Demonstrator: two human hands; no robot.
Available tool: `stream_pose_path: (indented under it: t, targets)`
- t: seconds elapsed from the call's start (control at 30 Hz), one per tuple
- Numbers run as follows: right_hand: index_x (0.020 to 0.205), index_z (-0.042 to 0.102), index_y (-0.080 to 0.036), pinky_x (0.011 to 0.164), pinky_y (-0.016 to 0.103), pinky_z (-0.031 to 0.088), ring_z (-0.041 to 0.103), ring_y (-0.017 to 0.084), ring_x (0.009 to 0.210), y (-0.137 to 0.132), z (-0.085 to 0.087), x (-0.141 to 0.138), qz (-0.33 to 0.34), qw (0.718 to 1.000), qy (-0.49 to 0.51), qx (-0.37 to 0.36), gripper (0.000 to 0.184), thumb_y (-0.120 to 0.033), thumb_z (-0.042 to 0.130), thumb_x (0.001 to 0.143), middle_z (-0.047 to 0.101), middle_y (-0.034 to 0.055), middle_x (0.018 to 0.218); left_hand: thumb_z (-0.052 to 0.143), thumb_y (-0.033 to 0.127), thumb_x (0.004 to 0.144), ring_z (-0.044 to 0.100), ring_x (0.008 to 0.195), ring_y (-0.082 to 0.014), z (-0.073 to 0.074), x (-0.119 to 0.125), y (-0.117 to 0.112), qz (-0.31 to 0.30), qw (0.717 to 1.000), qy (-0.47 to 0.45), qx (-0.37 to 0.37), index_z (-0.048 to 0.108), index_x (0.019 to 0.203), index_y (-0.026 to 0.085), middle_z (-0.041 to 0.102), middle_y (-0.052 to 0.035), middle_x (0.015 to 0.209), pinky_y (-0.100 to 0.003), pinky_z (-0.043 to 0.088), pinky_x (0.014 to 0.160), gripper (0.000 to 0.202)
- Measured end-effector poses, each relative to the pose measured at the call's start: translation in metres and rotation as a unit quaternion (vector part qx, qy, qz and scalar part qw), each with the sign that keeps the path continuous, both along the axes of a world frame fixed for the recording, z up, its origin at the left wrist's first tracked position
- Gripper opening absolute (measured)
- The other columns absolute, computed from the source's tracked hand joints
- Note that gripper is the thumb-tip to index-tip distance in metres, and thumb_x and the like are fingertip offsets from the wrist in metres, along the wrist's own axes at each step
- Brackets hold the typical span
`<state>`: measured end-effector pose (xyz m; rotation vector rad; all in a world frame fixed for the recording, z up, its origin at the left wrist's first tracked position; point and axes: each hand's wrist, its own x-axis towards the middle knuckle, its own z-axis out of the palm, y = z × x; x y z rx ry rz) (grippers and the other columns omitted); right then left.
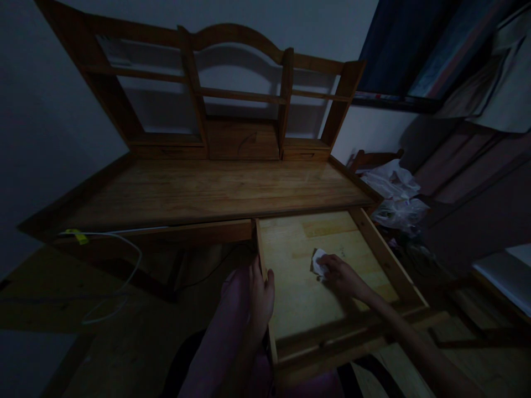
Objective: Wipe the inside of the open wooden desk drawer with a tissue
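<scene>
A wooden desk (207, 188) with a shelf hutch stands before me, and its right drawer (375, 235) is pulled open. My left hand (259, 293) grips the drawer's left side wall, thumb inside, fingers closed around the edge. My right hand (340, 273) rests on the drawer's pale bottom, fingers pressed down on a small white cloth or tissue (318, 262).
A white cable (124, 265) with a yellow tag hangs off the desk's front left edge. Crumpled plastic bags (394, 193) lie on a chair to the right of the desk. Dark furniture and a white surface (504, 276) stand at the far right.
</scene>
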<state>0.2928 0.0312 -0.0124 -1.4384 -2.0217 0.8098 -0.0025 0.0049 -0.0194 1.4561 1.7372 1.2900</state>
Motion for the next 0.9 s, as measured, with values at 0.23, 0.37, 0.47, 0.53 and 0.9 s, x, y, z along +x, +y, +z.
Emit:
stream_pose_path:
  t: [0.23, 0.37, 0.47, 0.53, 0.9]
  targets:
    - [0.119, 0.05, -0.022, 0.086, 0.039, 0.056, 0.066, 0.024, 0.102, 0.004, -0.023, 0.01, -0.048, 0.991, 0.111, -0.058, 0.046, -0.02, 0.06, 0.074, 0.063, 0.0102, 0.115, 0.047, 0.03, 0.095, 0.053, 0.128, -0.0294, -0.007, -0.001, 0.0, 0.001, 0.999, 0.038, -0.006, 0.046, 0.143, 0.015, 0.057, -0.0182, 0.137, -0.047, 0.04, 0.11, 0.05]
    - [0.11, 0.054, -0.019, 0.087, 0.042, 0.054, 0.065, 0.024, 0.095, 0.01, -0.037, 0.012, -0.109, 0.993, 0.033, 0.018, 0.039, -0.018, 0.06, 0.072, 0.064, 0.01, 0.107, 0.046, 0.029, 0.096, 0.052, 0.131, -0.0279, -0.006, 0.002, 0.0, -0.003, 1.0, -0.002, -0.012, 0.045, 0.143, 0.014, 0.054, -0.019, 0.14, -0.041, 0.042, 0.109, 0.05]
    - [0.108, 0.059, -0.019, 0.092, 0.042, 0.051, 0.063, 0.025, 0.098, 0.013, -0.043, 0.013, -0.111, 0.99, -0.045, 0.069, 0.034, -0.016, 0.059, 0.074, 0.063, 0.0111, 0.107, 0.045, 0.03, 0.096, 0.049, 0.134, -0.0294, -0.003, 0.002, 0.0, -0.003, 1.0, 0.007, -0.01, 0.047, 0.141, 0.013, 0.053, -0.0201, 0.142, -0.043, 0.038, 0.113, 0.048]
    - [0.106, 0.06, -0.019, 0.093, 0.041, 0.05, 0.063, 0.024, 0.098, 0.013, -0.044, 0.013, -0.107, 0.988, -0.082, 0.077, 0.032, -0.014, 0.059, 0.075, 0.064, 0.0107, 0.106, 0.045, 0.03, 0.096, 0.048, 0.135, -0.029, -0.003, 0.002, 0.0, -0.006, 1.0, 0.003, -0.007, 0.046, 0.143, 0.015, 0.053, -0.0193, 0.143, -0.044, 0.037, 0.113, 0.049]
    - [0.112, 0.064, -0.018, 0.09, 0.037, 0.053, 0.065, 0.022, 0.095, 0.007, -0.032, 0.012, -0.094, 0.991, -0.075, 0.055, 0.033, -0.013, 0.058, 0.08, 0.062, 0.0105, 0.109, 0.045, 0.03, 0.096, 0.053, 0.128, -0.028, -0.013, 0.0, 0.001, -0.004, 1.0, 0.014, 0.0, 0.042, 0.146, 0.017, 0.056, -0.017, 0.138, -0.043, 0.042, 0.107, 0.052]
